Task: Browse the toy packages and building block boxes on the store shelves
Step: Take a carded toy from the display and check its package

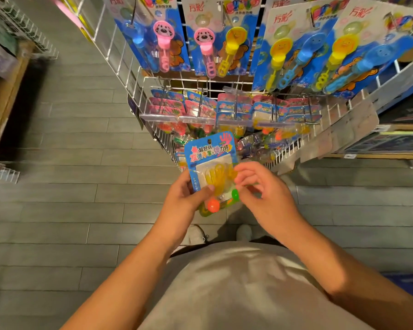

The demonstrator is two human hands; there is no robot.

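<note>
A small blue toy package (210, 160) with a yellow sticky hand, an orange ball and a green ball is held up in front of the wire rack. My left hand (188, 196) grips its lower left edge, thumb across the front. My right hand (260, 186) is at the package's right edge with loosely curled fingers; whether the fingertips pinch the package is blurred. More packages of the same kind hang on hooks (234, 108) just behind it.
A white wire display rack (138, 75) carries bubble-wand cards (212, 36) on top and a wire basket of small toys (272, 144) below. Shelves with boxes (391, 141) stand at right. A wooden shelf (7, 91) stands at left across the grey plank floor.
</note>
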